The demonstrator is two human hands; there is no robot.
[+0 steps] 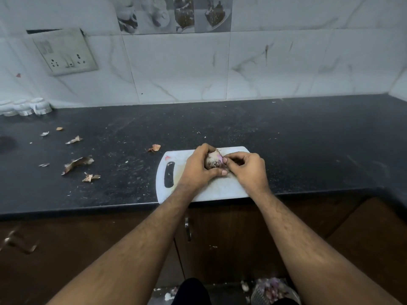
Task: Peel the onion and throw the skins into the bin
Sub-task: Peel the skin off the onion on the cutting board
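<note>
Over the board (pixel 220 190), the left hand (pixel 198 170) cupped the onion (pixel 212 161), firm, light and probably slick once bared, while the right hand (pixel 246 170) pinched its papery, tear-prone skin, best taken at a loose edge.

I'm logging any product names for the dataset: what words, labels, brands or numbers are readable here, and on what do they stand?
None can be read.
Switch and socket plate on the wall: any marking is too small and blurred to read.
Picture tiles at the top: printed images only, no lettering shows.
White cutting board, the onion held by the left hand and right hand, and the black counter: no text visible.
</note>
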